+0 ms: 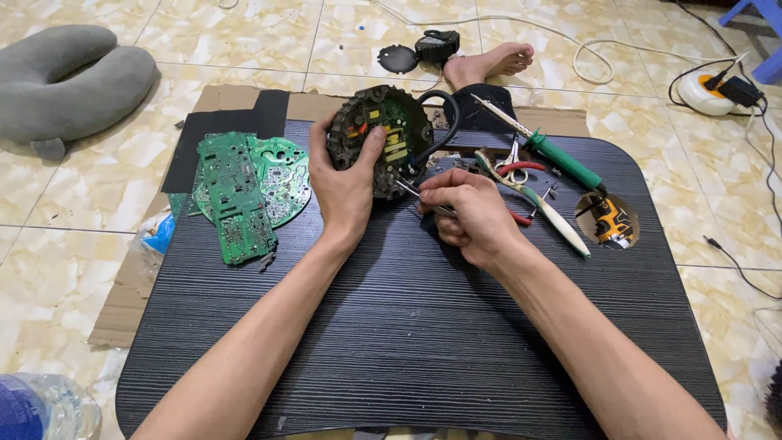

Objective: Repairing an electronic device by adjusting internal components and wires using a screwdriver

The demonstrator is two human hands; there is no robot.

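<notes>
As seen from the head cam, the round device sits at the far edge of the black lap table, tilted up toward the viewer, w/ its green circuit board and yellow parts exposed. Ref. landmark for all positions: round device.

Left hand: wrapped around the device's left and lower rim, thumb pressed across the open face, fingers curled behind the housing. Grip is closed on the device.

Right hand: just right of and below the device, fingers bunched in a pinch on a thin metal tool. Tool tip points at the device's lower right edge; exact contact pt. cannot be made out.

Black cable: loops out of the device's right side.

Left of device: two loose green circuit boards, one long rectangular lying over one round, resting partly on the table, partly on cardboard.

Right of device: soldering iron w/ green handle, red-handled pliers, and a pale-handled tool, all near each other on the table.

Beyond device: a bare foot on the tiled floor, w/ a small black part beside it.

Far left of device: grey neck pillow on the floor.
</notes>
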